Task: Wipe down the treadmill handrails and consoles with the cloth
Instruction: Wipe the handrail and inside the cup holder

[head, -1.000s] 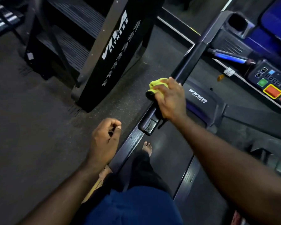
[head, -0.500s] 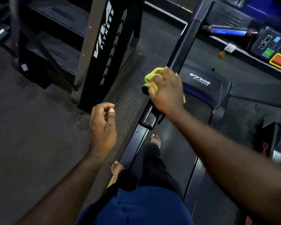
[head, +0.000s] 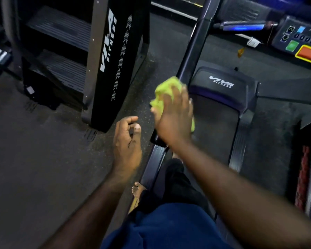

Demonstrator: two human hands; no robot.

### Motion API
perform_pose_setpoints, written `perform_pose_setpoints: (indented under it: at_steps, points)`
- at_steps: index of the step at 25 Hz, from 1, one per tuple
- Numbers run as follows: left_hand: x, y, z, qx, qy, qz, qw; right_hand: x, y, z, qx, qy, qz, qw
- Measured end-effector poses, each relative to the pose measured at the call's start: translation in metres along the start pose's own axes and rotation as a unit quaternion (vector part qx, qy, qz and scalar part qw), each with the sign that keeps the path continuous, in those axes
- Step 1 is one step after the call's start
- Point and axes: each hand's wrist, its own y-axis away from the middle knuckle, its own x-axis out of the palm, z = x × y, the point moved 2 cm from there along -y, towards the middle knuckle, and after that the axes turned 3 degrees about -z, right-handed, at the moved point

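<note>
Wiping seems barely begun: the grip of the right hand clasps a crumpled yellow-green cloth round the black tubular handrail near its end, the left hand hangs loose and empty, and the dark button console looks untouched.

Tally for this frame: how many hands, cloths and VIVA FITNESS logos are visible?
Hands: 2, left hand and right hand
Cloths: 1, green cloth
VIVA FITNESS logos: 2, black panel logo and motor cover logo
Total: 5
</note>
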Motion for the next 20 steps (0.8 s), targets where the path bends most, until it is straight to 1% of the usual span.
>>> perform_pose_setpoints:
  at_steps: [1, 2, 3, 4, 6, 7, 8, 9, 11, 12, 13, 14, 15, 16, 18, 19, 20]
  points:
    - [0.003, -0.005, -0.002, 0.01, -0.006, 0.009, 1.0, -0.001, 0.032, 0.007, -0.016, -0.029, -0.005, 0.999]
    - [0.009, -0.01, -0.003, 0.017, -0.018, 0.022, 0.999, -0.001, 0.05, 0.007, -0.042, -0.036, 0.012, 0.998]
    - [0.015, -0.014, -0.004, 0.019, -0.032, 0.036, 0.999, 0.001, 0.043, 0.001, -0.061, -0.04, 0.023, 0.997]
    - [0.021, -0.018, -0.006, 0.015, -0.042, 0.054, 0.998, 0.003, 0.014, -0.01, -0.048, -0.05, 0.02, 0.997]
    - [0.033, -0.019, -0.008, 0.008, -0.048, 0.077, 0.996, 0.003, -0.072, -0.035, 0.032, -0.044, 0.01, 0.998]
    - [0.039, -0.018, -0.01, -0.003, -0.049, 0.08, 0.996, 0.003, -0.111, -0.049, 0.051, -0.029, 0.002, 0.998]
    - [0.044, -0.017, -0.01, -0.021, -0.048, 0.08, 0.995, 0.002, -0.13, -0.056, 0.068, -0.024, -0.002, 0.997]
    - [0.047, -0.015, -0.008, -0.039, -0.038, 0.073, 0.996, 0.004, -0.127, -0.053, 0.084, -0.031, -0.009, 0.996]
    - [0.046, -0.013, -0.003, -0.059, 0.01, 0.031, 0.998, 0.0, -0.06, -0.023, 0.112, -0.053, -0.026, 0.992]
    - [0.044, -0.016, -0.001, -0.062, 0.029, 0.003, 0.998, -0.003, -0.011, -0.003, 0.101, -0.072, -0.02, 0.992]
    - [0.042, -0.019, 0.002, -0.065, 0.032, -0.016, 0.997, -0.004, 0.032, 0.008, 0.066, -0.097, -0.015, 0.993]
    - [0.041, -0.024, 0.004, -0.067, 0.028, -0.021, 0.997, -0.003, 0.051, 0.011, 0.033, -0.097, -0.003, 0.995]
    - [0.04, -0.028, 0.005, -0.066, 0.023, -0.01, 0.998, 0.0, 0.041, 0.004, 0.005, -0.092, 0.007, 0.996]
    - [0.04, -0.032, 0.006, -0.065, 0.019, 0.006, 0.998, 0.001, 0.006, -0.01, 0.002, -0.093, 0.0, 0.996]
    - [0.038, -0.036, 0.007, -0.06, 0.022, 0.01, 0.998, 0.003, -0.082, -0.038, 0.024, -0.072, -0.014, 0.997]
    - [0.037, -0.036, 0.007, -0.057, 0.026, 0.006, 0.998, 0.004, -0.113, -0.051, 0.031, -0.05, -0.027, 0.998]
    - [0.038, -0.036, 0.007, -0.057, 0.031, 0.002, 0.998, 0.005, -0.125, -0.056, 0.046, -0.047, -0.037, 0.997]
